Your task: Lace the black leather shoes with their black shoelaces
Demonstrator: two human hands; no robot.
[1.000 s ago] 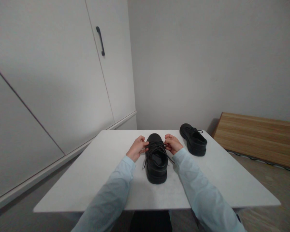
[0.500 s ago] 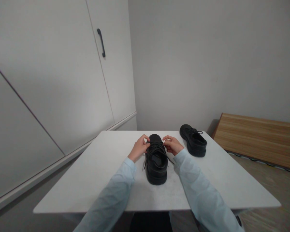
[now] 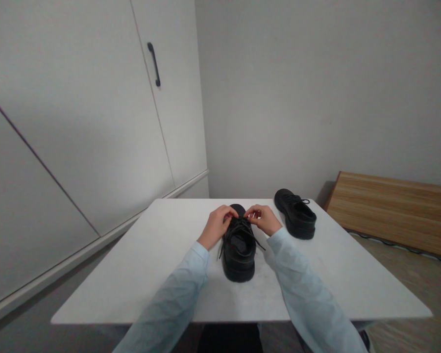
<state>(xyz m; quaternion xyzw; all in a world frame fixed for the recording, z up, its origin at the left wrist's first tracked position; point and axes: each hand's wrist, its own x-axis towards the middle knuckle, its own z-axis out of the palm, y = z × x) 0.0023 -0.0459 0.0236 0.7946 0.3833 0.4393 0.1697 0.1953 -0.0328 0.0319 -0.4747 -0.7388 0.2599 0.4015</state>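
A black lace-up shoe [image 3: 238, 267] stands on the white table in front of me, its toe pointing away and its opening facing me. My left hand [image 3: 219, 223] reaches over its left side, thumb and fingertips pinched on the shoelace [image 3: 238, 226] near the toe. From the right, my right hand [image 3: 262, 218] pinches the same lacing, close to the left fingertips. Loose lace ends hang down on both sides of the shoe. The exact bit of lace in each pinch is too small to make out.
A second black shoe [image 3: 297, 215] stands at the table's back right, its lace tied. The white table [image 3: 139, 279] reaches toward a grey wall. White cabinet doors [image 3: 95, 122] with a dark handle rise at the left. A wooden board [image 3: 393, 211] lies beyond the table on the right.
Both hands have moved inward over the shoe, and their fingertips now nearly meet at the lacing. The shoe itself stays in place.
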